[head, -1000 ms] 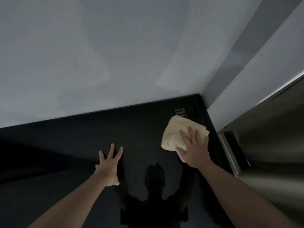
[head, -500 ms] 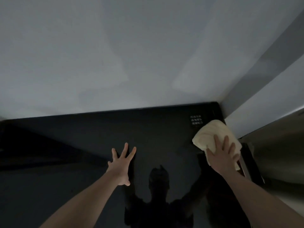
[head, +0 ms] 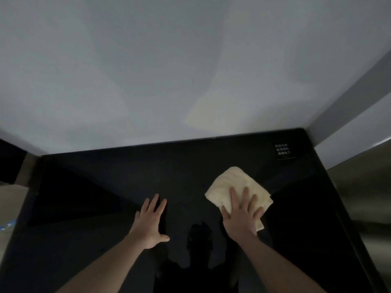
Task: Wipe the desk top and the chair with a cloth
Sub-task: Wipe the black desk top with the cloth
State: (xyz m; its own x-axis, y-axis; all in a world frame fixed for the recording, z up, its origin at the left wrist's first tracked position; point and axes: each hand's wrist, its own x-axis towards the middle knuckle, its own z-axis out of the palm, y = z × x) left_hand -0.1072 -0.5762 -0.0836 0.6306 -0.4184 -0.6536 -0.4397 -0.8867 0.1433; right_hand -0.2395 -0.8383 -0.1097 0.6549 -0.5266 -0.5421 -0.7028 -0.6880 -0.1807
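Note:
The desk top (head: 105, 208) is glossy black and fills the lower half of the view, reflecting my arms and head. A folded cream cloth (head: 234, 185) lies on it right of centre. My right hand (head: 241, 214) presses flat on the cloth's near part, fingers spread over it. My left hand (head: 151, 223) rests flat on the bare desk beside it, fingers together, holding nothing. No chair is in view.
A pale wall (head: 169, 70) rises behind the desk's back edge. A small white printed label (head: 282, 149) sits at the desk's back right corner. A metallic surface (head: 364, 197) borders the desk's right edge. The floor (head: 10, 208) shows past the left edge.
My right hand has slid the cloth from the right edge near the label toward the desk's middle. The view has shifted, showing the desk's left edge. My left fingers have drawn together.

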